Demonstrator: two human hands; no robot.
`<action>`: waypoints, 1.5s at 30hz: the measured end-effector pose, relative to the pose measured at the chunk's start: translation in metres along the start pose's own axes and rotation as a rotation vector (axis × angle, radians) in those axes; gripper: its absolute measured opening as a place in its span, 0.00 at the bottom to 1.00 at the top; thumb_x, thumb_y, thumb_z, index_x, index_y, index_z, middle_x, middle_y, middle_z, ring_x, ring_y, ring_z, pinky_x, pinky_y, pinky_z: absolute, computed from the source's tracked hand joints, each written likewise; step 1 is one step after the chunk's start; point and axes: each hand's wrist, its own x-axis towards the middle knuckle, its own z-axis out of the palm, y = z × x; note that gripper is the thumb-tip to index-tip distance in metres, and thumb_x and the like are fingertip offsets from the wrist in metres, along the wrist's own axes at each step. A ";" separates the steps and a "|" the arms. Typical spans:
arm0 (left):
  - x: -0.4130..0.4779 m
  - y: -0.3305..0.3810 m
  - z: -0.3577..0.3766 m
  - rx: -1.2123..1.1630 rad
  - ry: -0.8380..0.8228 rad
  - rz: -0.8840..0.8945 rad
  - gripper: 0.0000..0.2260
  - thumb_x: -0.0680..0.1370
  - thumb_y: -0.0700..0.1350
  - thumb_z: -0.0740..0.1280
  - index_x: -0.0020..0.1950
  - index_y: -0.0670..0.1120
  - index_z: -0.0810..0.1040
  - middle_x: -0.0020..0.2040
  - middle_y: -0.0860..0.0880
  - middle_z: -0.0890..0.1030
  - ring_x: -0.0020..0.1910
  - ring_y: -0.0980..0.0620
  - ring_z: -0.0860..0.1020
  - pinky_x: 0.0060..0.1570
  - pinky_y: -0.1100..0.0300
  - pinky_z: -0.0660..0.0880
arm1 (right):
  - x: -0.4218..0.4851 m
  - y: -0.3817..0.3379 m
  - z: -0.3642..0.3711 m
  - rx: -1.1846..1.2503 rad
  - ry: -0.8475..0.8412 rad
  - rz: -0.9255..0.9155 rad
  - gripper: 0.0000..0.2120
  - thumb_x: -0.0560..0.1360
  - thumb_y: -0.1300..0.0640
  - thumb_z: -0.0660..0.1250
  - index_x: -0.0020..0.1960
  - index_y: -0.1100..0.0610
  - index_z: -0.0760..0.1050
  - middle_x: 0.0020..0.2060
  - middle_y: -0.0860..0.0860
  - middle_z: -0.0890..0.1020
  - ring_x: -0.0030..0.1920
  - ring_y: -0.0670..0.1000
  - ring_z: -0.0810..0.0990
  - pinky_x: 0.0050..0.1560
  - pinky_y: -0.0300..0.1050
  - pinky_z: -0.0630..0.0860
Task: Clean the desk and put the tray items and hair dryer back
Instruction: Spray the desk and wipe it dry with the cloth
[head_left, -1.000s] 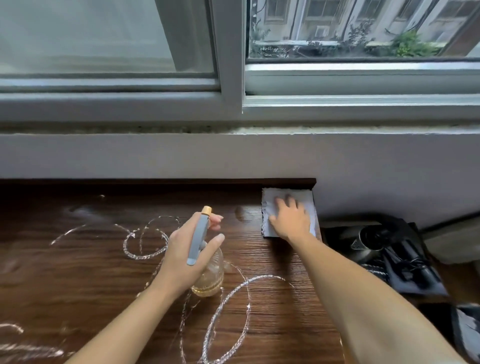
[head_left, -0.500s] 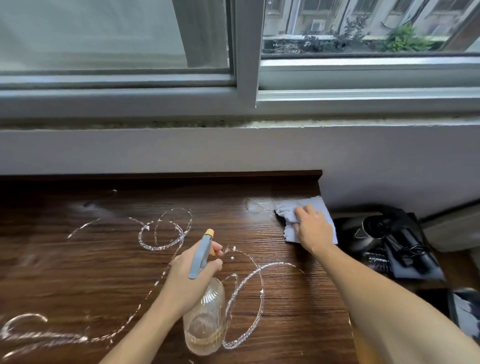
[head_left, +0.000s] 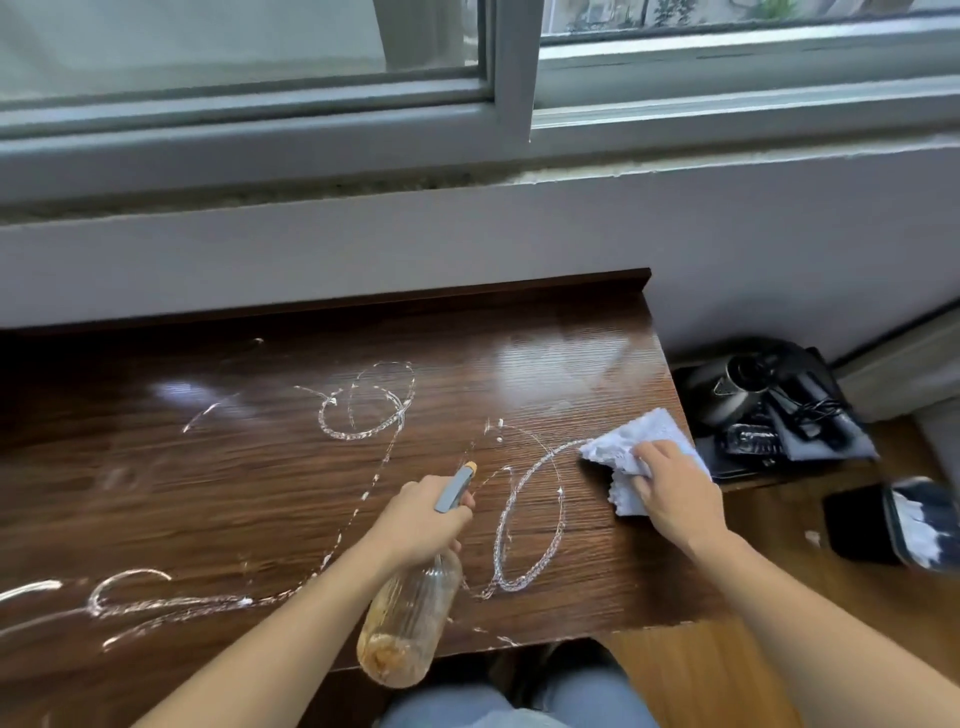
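**Cloth on the right edge, spray bottle in the left hand**

The right hand presses a white cloth flat on the dark wooden desk near its right edge; its grip is spread, the fingers lying over the cloth. The left hand has its grip wrapped tight round the neck of a clear spray bottle, whose grey trigger head points away from the person and whose body tilts back over the near desk edge. White foam trails loop across the desk between and left of the hands. Beside the desk to the right, lower down, a black hair dryer lies with its cord on a dark tray.
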 end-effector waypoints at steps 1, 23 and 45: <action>-0.002 -0.003 0.003 0.034 -0.006 0.000 0.04 0.74 0.47 0.65 0.44 0.52 0.79 0.41 0.48 0.85 0.35 0.51 0.86 0.50 0.48 0.82 | -0.011 -0.001 0.003 0.006 0.005 -0.009 0.08 0.78 0.54 0.67 0.56 0.53 0.76 0.56 0.51 0.78 0.51 0.59 0.77 0.38 0.49 0.71; -0.033 -0.006 0.032 0.214 0.060 -0.145 0.11 0.69 0.47 0.63 0.39 0.41 0.81 0.34 0.47 0.86 0.36 0.47 0.83 0.42 0.52 0.81 | -0.085 -0.004 0.057 -0.042 0.086 -0.011 0.34 0.78 0.34 0.48 0.76 0.51 0.66 0.76 0.59 0.65 0.75 0.64 0.64 0.68 0.64 0.69; -0.034 -0.037 0.034 0.233 0.108 -0.138 0.11 0.69 0.50 0.62 0.41 0.46 0.81 0.37 0.50 0.85 0.41 0.47 0.83 0.47 0.50 0.80 | -0.076 -0.001 0.092 -0.052 0.136 0.059 0.40 0.79 0.33 0.46 0.80 0.61 0.55 0.80 0.58 0.57 0.79 0.60 0.56 0.75 0.64 0.58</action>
